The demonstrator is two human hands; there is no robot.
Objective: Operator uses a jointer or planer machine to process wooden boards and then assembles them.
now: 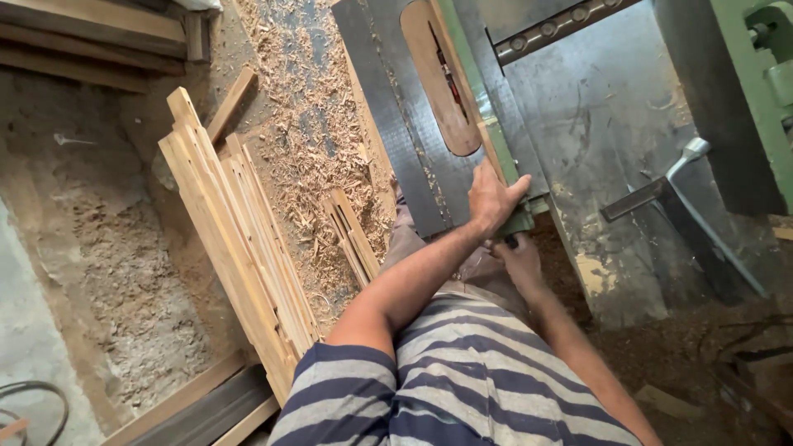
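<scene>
I look down at a grey metal saw table (570, 116) with a green fence rail (483, 99) running along it. A wooden insert plate (442, 91) with a blade slot lies beside the rail. My left hand (491, 198) grips the near end of the green rail from above, fingers wrapped over it. My right hand (516, 258) is just below, under the table's edge at the rail's end, on a dark knob that is mostly hidden. My striped shirt fills the lower middle.
A stack of long thin wooden strips (239, 248) leans at my left, with a few more strips (351, 235) nearer my leg. Wood shavings (310, 124) cover the floor. Planks lie at top left, a metal square (669, 177) rests on the table.
</scene>
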